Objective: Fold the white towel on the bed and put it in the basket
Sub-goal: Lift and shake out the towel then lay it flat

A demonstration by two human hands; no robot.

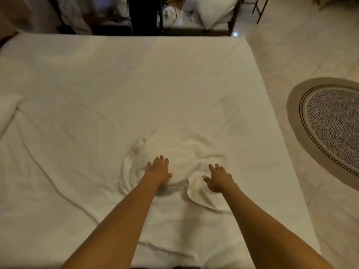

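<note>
A person leans over a bed [116,84] with both bare arms stretched out toward a crumpled white towel [186,152], which lies bunched in loose folds on the sheet at about 6 o'clock of the mattress, near its closer edge. The left hand [159,169] rests on the towel's left part, fingers straight and spread, thumb out to the side against the cloth, its grip apart and closed round nothing. The right hand [219,178] lies just beside it at 3 o'clock, fingers likewise splayed over a raised fold of the towel; whether the palm presses the cloth or hovers just above it cannot be told. The two hands sit near each other but apart, with a hump of towel between them. The sheet is wrinkled, with long creases running toward 8 o'clock. On the pale tiled floor at 3 o'clock of the bed lies an oval rug [330,129] with a speckled centre and a beige border. Dark furniture [143,16] stands beyond the bed at 12 o'clock.
</note>
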